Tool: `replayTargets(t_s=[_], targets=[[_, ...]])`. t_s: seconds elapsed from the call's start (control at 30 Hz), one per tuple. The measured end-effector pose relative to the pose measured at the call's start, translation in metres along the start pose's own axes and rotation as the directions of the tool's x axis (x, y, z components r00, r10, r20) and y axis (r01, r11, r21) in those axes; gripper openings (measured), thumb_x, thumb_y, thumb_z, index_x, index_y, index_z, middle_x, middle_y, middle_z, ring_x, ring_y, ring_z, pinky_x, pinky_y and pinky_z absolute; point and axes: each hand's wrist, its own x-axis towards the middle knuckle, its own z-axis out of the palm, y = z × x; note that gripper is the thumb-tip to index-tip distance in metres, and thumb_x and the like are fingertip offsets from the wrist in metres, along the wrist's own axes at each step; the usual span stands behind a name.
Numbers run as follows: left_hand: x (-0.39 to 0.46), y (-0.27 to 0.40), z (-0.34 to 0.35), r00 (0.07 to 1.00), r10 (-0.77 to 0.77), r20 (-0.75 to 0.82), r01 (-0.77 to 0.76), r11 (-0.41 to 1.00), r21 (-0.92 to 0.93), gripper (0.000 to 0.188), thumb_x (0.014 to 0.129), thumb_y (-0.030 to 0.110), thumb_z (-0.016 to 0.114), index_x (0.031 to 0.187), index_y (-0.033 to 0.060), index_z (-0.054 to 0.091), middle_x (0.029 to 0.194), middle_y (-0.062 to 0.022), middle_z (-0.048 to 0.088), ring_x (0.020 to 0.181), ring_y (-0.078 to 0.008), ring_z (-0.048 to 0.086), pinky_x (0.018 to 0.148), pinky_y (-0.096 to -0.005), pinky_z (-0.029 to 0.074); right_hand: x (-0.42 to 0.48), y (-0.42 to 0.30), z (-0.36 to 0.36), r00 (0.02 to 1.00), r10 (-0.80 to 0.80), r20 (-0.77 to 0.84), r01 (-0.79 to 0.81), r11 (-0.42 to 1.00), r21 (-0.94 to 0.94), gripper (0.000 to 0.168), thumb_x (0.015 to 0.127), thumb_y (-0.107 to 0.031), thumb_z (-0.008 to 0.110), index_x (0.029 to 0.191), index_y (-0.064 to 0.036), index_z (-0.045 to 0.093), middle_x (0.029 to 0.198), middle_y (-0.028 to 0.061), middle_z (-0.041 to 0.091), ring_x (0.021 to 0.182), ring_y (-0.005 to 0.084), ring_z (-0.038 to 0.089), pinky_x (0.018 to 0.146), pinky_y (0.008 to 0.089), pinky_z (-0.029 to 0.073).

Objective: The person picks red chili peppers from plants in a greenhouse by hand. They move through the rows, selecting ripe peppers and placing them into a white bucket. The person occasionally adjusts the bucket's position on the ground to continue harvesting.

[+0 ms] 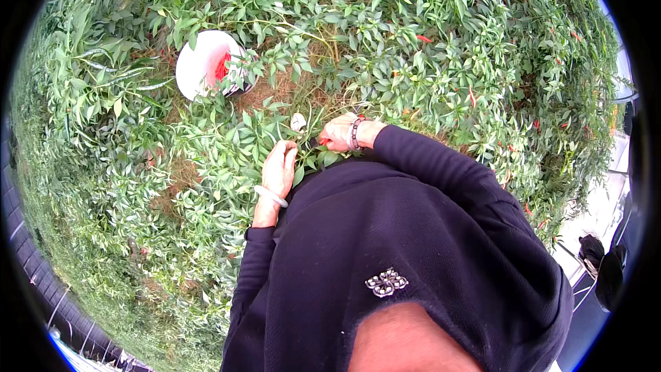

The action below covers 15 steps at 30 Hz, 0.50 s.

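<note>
My right hand [341, 132], with beaded bracelets at the wrist, is curled closed among the chili plants just in front of my body. Bits of red chili pepper [324, 141] show at its fingertips. Close by on the left, my left hand [279, 168] wears a pale bangle [271, 196] and has its fingers bent in at the leaves of a chili plant [305, 157]. Whether it pinches a stem or leaf is hidden. Beyond both hands, a white bucket [199, 64] stands among the plants with red chili peppers [222, 66] inside.
Dense chili plants [428, 5] surround me, several bearing red peppers [472, 97]. Dry straw-like ground cover [271, 88] shows between rows. A whitish shoe-like thing [298, 122] lies just past my hands. Paving [72, 310] borders the left; black objects [601, 263] are at far right.
</note>
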Motion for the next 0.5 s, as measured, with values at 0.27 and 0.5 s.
replayTargets(t_s=[0.27,0.5], targets=[[0.006,0.01,-0.012,0.941,0.34,0.004,-0.281,0.772,0.571,0.016,0.076,0.013,0.055,0.092,0.0139,0.058,0.083,-0.0056,0.051,0.082,-0.0224,0.049,0.072,-0.0355,0.035,-0.004,-0.006,0.009,0.988,-0.073,-0.14,0.069,0.997,-0.031,0.019,0.07,-0.026,0.057,0.081,-0.011,0.057,0.076,0.0087,0.06,0.073,0.0248,0.059,0.063,0.0356,0.045],[0.036,0.007,-0.012,0.839,0.336,0.429,-0.508,0.766,0.394,0.023,0.082,0.017,0.046,0.101,0.007,0.055,0.113,-0.0063,0.049,0.111,-0.0253,0.041,0.098,-0.0467,0.02,-0.023,-0.004,0.021,0.954,0.087,-0.287,0.015,0.942,0.335,0.026,0.078,-0.031,0.053,0.086,-0.007,0.053,0.084,0.0112,0.057,0.078,0.0303,0.057,0.065,0.0402,0.045]])
